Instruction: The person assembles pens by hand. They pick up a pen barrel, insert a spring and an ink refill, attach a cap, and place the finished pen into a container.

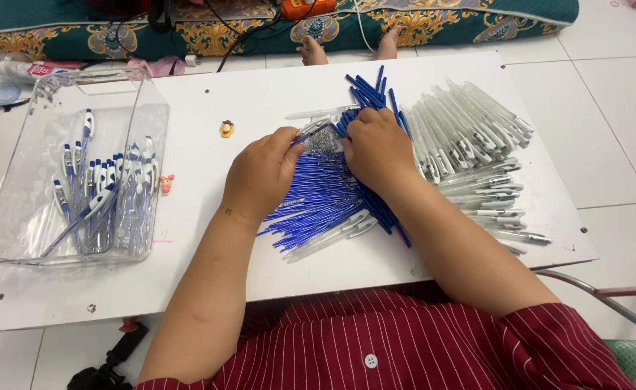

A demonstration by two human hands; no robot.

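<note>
At the centre of the white board (209,238), both hands meet over a heap of blue pen refills (318,198). The left hand (264,173) pinches the end of one clear barrel with a blue refill inside (311,132), thumb and forefinger closed on it. The right hand (377,148) is curled knuckles-up over the top of the heap, its fingertips hidden, so what it grips cannot be told (it appears to meet the same piece from the other side). The refills lie fanned and roughly parallel directly under the hands, within short reach. Just to the right, a stack of clear pen barrels with clips (470,144) lies aligned in rows, tips pointing one way, which judging by position keeps them ready to the right hand. Well apart on the left, a clear plastic bin (14,217) holds assembled blue-and-white pens (101,195), kept separate from loose parts. Two small figurines (226,129) rest on the board between bin and heap.
</note>
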